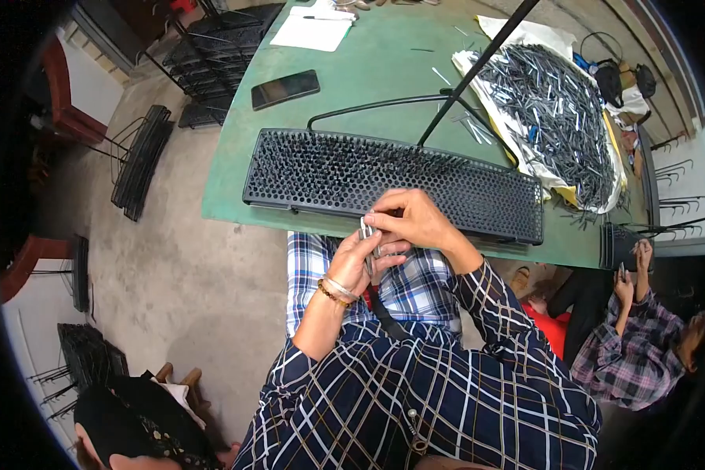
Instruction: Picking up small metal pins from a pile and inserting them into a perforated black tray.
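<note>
Strips heaped on white sack

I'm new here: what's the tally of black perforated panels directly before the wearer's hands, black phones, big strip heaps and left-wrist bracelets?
Long black perforated panel: 1
Large heap of thin dark strips: 1
Black rectangular phone: 1
Bracelets (silvery bangle, brown beaded band): 2
Total: 5

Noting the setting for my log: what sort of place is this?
Likely a small assembly workshop: a green worktable holds a perforated black panel and a heap of thin pieces, with black racks on the floor.
</note>
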`<state>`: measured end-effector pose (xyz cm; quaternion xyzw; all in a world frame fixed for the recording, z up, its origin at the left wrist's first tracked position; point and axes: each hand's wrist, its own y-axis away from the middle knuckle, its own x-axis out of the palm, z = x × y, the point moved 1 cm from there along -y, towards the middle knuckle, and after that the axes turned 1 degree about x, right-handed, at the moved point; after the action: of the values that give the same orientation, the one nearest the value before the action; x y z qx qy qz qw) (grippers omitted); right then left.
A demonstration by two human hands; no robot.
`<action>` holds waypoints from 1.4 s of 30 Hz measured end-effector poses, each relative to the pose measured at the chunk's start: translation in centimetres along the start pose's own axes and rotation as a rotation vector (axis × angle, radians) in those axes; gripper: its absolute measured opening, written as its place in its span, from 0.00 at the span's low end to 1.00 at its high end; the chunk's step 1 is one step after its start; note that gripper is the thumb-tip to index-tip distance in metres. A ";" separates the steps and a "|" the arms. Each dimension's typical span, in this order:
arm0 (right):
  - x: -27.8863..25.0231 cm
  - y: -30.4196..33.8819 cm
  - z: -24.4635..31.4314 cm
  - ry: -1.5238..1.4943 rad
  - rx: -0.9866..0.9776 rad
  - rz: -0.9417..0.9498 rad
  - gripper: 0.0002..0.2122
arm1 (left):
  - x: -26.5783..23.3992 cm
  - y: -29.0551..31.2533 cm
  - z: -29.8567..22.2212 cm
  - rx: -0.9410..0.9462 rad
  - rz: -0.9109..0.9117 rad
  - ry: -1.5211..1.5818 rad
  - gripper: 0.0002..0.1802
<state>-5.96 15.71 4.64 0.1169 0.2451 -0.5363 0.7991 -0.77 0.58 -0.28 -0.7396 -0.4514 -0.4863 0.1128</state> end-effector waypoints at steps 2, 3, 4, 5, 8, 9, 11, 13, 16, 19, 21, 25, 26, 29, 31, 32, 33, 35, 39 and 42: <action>0.3 0.8 -0.7 -0.335 0.215 0.038 0.10 | 0.3 -0.2 0.2 -0.006 -0.002 -0.059 0.20; 0.2 0.9 -0.6 -0.337 0.214 0.042 0.10 | 0.4 -0.1 0.3 -0.003 -0.005 -0.058 0.20; 0.0 0.9 -0.6 -0.391 0.277 0.009 0.10 | 0.6 0.0 0.4 0.002 -0.036 -0.065 0.19; -0.1 1.0 -0.6 -0.446 0.341 -0.023 0.10 | 0.7 0.1 0.5 0.007 -0.068 -0.071 0.19; -0.9 0.8 -0.9 -0.406 0.326 -0.064 0.10 | 0.1 -0.5 0.7 0.034 -0.147 -0.211 0.18; -1.2 0.8 -1.0 -0.331 0.334 -0.039 0.09 | 0.1 -0.6 0.7 0.033 -0.146 -0.212 0.18; -1.2 1.0 -0.7 -0.341 0.341 -0.027 0.08 | 0.0 -0.6 0.8 0.041 -0.143 -0.229 0.17; -1.2 1.1 -0.6 -0.354 0.343 -0.095 0.08 | -0.1 -0.7 0.7 0.056 -0.153 -0.226 0.17; -1.0 0.4 -0.6 -0.378 0.251 -0.398 0.08 | 0.0 -0.8 0.7 0.042 -0.172 -0.183 0.17; -1.3 -1.1 0.1 -0.150 0.094 -0.592 0.08 | -0.2 -1.3 1.1 -0.030 -0.156 -0.064 0.17; -1.1 -2.1 -1.3 -0.131 0.030 -0.616 0.08 | -0.3 -1.6 1.4 -0.072 -0.134 0.014 0.17; -0.9 -3.3 -2.3 0.168 -0.178 -0.680 0.07 | -0.3 -1.8 1.2 -0.063 -0.160 0.004 0.17; -0.9 -3.3 -2.6 0.166 -0.168 -0.684 0.06 | -0.3 -1.8 1.1 -0.074 -0.171 0.014 0.17; -0.8 -3.5 -2.6 0.167 -0.163 -0.686 0.06 | -0.5 -1.5 1.0 -0.087 -0.197 0.021 0.16; -0.8 -3.4 -2.6 0.173 -0.169 -0.687 0.06 | -0.6 -1.4 1.0 -0.083 -0.180 0.021 0.16; -0.7 -3.4 -2.8 0.237 -0.192 -0.666 0.06 | -0.7 -1.4 1.1 -0.079 -0.163 0.020 0.15; -0.7 -3.5 -2.9 0.302 -0.215 -0.643 0.06 | -0.6 -1.3 1.0 -0.079 -0.163 0.021 0.15; -0.8 -3.2 -3.0 0.363 -0.262 -0.610 0.06 | -0.3 -1.2 0.9 -0.063 -0.182 -0.024 0.15; -0.3 -3.0 -2.7 0.540 -0.383 -0.606 0.06 | -0.4 -1.0 0.8 -0.045 -0.170 -0.028 0.15; -0.7 -2.9 -1.9 0.559 -0.428 -0.631 0.06 | -0.3 -1.0 0.8 -0.045 -0.160 -0.017 0.15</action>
<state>-9.31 16.02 3.58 0.0093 0.5797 -0.6382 0.5065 -1.07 1.43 -1.15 -0.7074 -0.4990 -0.4977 0.0532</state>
